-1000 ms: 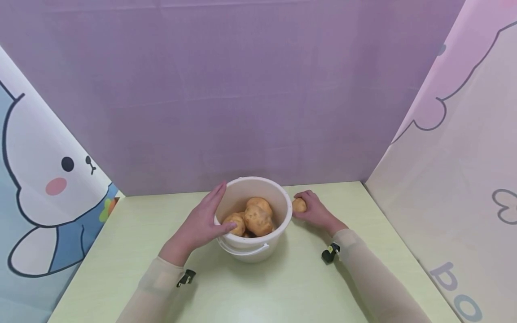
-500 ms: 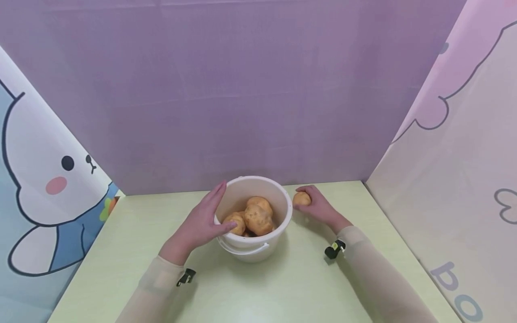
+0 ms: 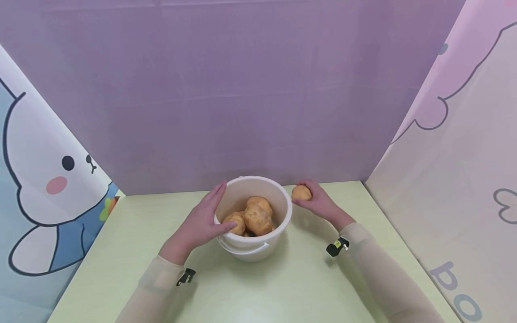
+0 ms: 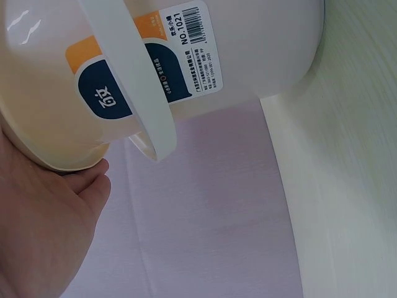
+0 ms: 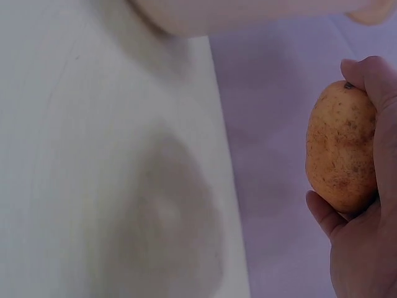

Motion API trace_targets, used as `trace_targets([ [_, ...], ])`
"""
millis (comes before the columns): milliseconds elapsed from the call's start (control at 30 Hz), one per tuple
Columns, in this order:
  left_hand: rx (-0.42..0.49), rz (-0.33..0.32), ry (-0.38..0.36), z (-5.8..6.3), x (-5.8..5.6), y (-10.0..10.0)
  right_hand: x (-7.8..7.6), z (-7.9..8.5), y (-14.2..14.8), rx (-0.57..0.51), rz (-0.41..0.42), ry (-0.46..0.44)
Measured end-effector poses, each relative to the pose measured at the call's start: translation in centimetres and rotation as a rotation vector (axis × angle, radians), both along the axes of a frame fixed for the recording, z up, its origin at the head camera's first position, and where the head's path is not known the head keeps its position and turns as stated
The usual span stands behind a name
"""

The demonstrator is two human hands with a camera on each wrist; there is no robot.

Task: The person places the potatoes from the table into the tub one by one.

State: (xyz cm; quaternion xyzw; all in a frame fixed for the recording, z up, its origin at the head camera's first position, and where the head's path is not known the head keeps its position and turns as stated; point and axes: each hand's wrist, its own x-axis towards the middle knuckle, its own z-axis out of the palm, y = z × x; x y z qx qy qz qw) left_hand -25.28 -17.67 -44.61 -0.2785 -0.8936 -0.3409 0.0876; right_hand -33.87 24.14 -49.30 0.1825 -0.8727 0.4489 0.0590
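A white bucket [image 3: 287, 215] stands on the table with several potatoes [image 3: 258, 220] inside. My left hand [image 3: 202, 224] rests against its left rim, fingers straight and thumb reaching over the edge. In the left wrist view, that hand [image 4: 46, 217] touches the rim beside the bucket's handle [image 4: 133, 81]. To the right of the bucket, my right hand [image 3: 321, 202] grips another potato [image 3: 301, 193] between thumb and fingers. The right wrist view shows this potato [image 5: 342, 146] raised off the table, its shadow lying on the surface below.
The pale green table [image 3: 258, 296] ends at a purple back wall [image 3: 242, 98]. Printed panels stand at both sides, a cartoon rabbit panel [image 3: 48, 179] on the left and a pink-and-white panel [image 3: 464, 170] on the right. A label [image 4: 180, 56] is stuck on the bucket's side.
My right hand has lifted the potato from beside the bucket, moving up and slightly away in the head view. The left hand and the bucket have stayed in place.
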Motion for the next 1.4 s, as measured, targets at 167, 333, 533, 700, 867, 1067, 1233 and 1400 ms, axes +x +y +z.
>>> trace_targets([
  [167, 0.003, 0.001, -0.003, 0.0, 0.0, 0.0, 0.2, 1.2, -0.5, -0.02, -0.005, 0.022],
  [333, 0.003, -0.001, -0.003, 0.0, 0.0, 0.0, 0.4, 2.4, -0.8, -0.052, 0.001, 0.015],
  [533, 0.013, -0.003, -0.009, 0.1, 0.0, 0.0, 0.6, 4.0, -1.0, -0.053, 0.008, 0.024],
  [700, 0.018, -0.005, -0.006, 0.0, 0.0, -0.1, 0.9, 5.3, -1.4, -0.056, 0.021, 0.043],
  [867, 0.021, -0.007, -0.006, 0.0, 0.0, -0.1, 1.2, 6.4, -1.8, -0.061, 0.04, 0.063],
  [1067, 0.016, -0.006, -0.006, 0.0, 0.0, -0.1, 1.4, 7.3, -2.3, -0.051, 0.05, 0.077],
  [1233, 0.014, -0.007, 0.002, -0.1, -0.1, -0.1, 1.6, 7.9, -3.0, -0.047, 0.071, 0.122],
  [1400, 0.015, -0.009, 0.004, -0.2, -0.1, 0.0, 1.8, 8.5, -3.6, -0.042, 0.105, 0.143],
])
